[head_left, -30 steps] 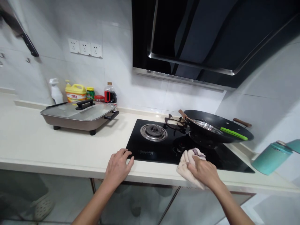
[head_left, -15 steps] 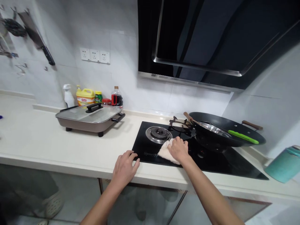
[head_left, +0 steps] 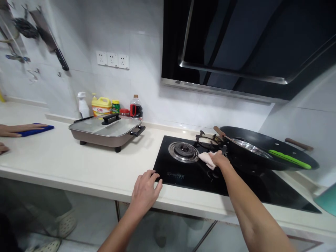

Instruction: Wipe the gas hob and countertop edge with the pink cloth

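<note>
My right hand [head_left: 219, 159] grips a white cloth [head_left: 208, 160], pressing it to the black glass cooktop [head_left: 189, 179] just right of the left burner [head_left: 183, 151]. Part of the cloth is hidden under my fingers. My left hand [head_left: 146, 187] rests with fingers spread on the counter edge, its fingertips touching the cooktop's front left corner. A black wok [head_left: 262, 154] with wooden handles sits tilted over the right side, holding a shiny metal pan or lid [head_left: 248, 146] and a green-handled utensil [head_left: 290, 159]. Beside the wok, a pot support [head_left: 207, 140] stands on the cooktop.
An electric skillet [head_left: 102, 137] with a glass lid stands left of the cooktop. Behind it are a spray bottle [head_left: 83, 105], a yellow jug [head_left: 101, 106] and a dark sauce bottle [head_left: 135, 108]. At far left, another person's hand lies on a blue cloth [head_left: 36, 130]. A range hood [head_left: 223, 45] hangs above.
My right hand has moved the white cloth rightward and back, toward the wok. My left hand stays at the cooktop corner. The other person's hands and blue cloth have come into view.
</note>
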`<state>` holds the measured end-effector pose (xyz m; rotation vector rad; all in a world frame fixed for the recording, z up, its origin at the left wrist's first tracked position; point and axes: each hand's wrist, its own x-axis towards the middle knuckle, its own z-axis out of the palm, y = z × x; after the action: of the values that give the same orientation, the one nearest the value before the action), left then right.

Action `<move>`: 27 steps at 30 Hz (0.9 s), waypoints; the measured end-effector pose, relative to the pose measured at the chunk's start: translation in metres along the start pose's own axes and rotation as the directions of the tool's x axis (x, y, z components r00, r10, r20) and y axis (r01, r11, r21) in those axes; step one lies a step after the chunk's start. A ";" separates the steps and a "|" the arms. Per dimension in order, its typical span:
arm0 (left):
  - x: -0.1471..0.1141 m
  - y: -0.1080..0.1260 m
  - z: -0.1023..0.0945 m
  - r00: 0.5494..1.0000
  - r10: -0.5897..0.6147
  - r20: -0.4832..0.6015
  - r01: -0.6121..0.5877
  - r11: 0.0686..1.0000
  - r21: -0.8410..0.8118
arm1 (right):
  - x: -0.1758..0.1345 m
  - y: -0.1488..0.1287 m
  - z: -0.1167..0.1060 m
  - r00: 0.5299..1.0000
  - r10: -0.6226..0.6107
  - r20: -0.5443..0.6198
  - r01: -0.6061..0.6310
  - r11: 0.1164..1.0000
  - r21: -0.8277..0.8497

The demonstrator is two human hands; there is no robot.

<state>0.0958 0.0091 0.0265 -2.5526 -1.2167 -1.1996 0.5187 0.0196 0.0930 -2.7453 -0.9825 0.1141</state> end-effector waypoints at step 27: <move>0.005 0.004 -0.003 0.998 -0.060 -0.013 0.059 0.994 -0.095 | -0.143 -0.092 0.033 0.648 -0.756 0.092 0.752 0.654 0.080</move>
<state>0.0983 0.0080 0.0329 -2.5842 -1.2709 -1.3179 0.3466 0.0039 0.0819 -2.0685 -2.0465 0.1453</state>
